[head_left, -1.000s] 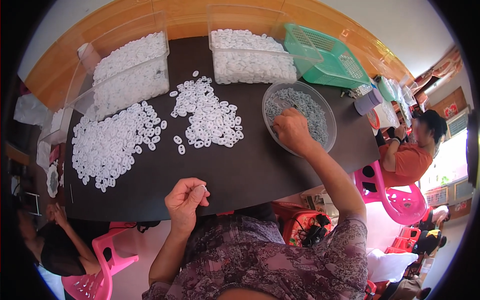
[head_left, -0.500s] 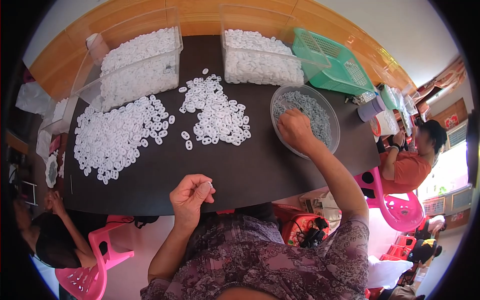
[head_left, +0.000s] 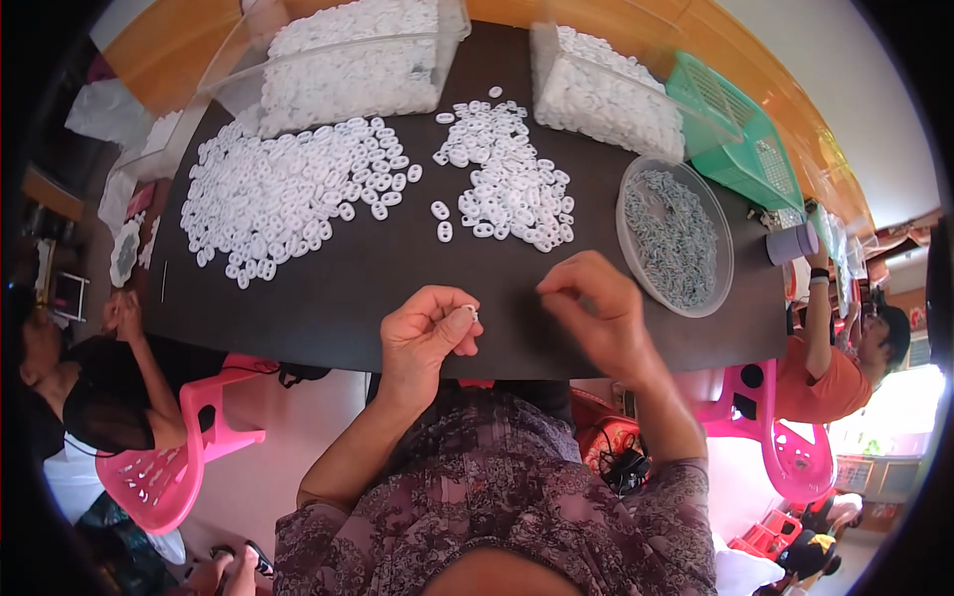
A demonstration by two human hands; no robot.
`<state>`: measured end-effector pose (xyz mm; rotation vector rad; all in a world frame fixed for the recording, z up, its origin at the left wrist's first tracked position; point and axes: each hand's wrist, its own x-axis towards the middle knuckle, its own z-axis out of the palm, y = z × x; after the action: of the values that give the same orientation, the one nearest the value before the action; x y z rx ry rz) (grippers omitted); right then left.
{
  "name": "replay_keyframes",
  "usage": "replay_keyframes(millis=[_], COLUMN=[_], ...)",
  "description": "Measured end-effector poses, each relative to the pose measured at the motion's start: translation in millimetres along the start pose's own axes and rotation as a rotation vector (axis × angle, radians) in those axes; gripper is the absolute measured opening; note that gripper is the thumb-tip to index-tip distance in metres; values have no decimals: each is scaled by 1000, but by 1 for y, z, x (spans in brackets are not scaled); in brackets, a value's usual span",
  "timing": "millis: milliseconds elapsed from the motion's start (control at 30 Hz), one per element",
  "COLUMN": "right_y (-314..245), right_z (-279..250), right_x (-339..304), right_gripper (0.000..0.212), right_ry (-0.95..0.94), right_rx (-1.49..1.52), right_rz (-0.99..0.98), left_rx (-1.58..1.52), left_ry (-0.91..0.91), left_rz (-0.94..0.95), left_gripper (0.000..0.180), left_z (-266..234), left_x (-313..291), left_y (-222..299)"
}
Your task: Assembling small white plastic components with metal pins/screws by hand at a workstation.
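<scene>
Over the near edge of the dark table, my left hand (head_left: 417,333) pinches a small white oval plastic piece (head_left: 471,314) between thumb and fingers. My right hand (head_left: 601,308) is just to its right, fingertips pressed together and slightly blurred; whatever may be between them is too small to make out. A round clear tub (head_left: 728,270) stands beyond the right hand, filled with small grey screws (head_left: 674,238). Ahead of my hands lie a smaller pile of white two-holed oval pieces (head_left: 517,194) and, farther left, a larger pile (head_left: 288,194) of the same kind.
Two clear bins, a left one (head_left: 348,74) and a right one (head_left: 608,94), hold more white pieces at the back. A green basket (head_left: 745,164) and a purple cylinder (head_left: 792,243) are at the right. People sit at both sides near pink chairs (head_left: 194,437).
My right hand has left the tub of screws and come back toward my left hand. The left hand still pinches the white piece. The whole view has shifted.
</scene>
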<state>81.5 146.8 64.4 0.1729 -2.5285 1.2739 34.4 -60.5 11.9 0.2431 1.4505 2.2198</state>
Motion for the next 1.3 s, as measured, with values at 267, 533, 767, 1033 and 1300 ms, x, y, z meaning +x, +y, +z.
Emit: replay_keyframes(millis=[267, 533, 767, 1033, 1300], right_y=[-22, -22, -20, -22, -26], right_z=[45, 53, 58, 65, 79], right_x=[-1, -3, -4, -6, -8], right_gripper=[12, 13, 13, 12, 11], right_ry=[-121, -102, -74, -52, 35], right_rx=[305, 353, 340, 308, 485], right_rz=[220, 269, 224, 206, 295], left_rx=[-62, -70, -46, 10, -70], left_ry=[22, 3, -1, 64, 120], left_rz=[1, -19, 7, 72, 129], left_gripper=[15, 15, 12, 11, 12], left_z=[-3, -7, -7, -4, -5], left_x=[-10, -13, -16, -22, -24], left_y=[6, 4, 1, -4, -7])
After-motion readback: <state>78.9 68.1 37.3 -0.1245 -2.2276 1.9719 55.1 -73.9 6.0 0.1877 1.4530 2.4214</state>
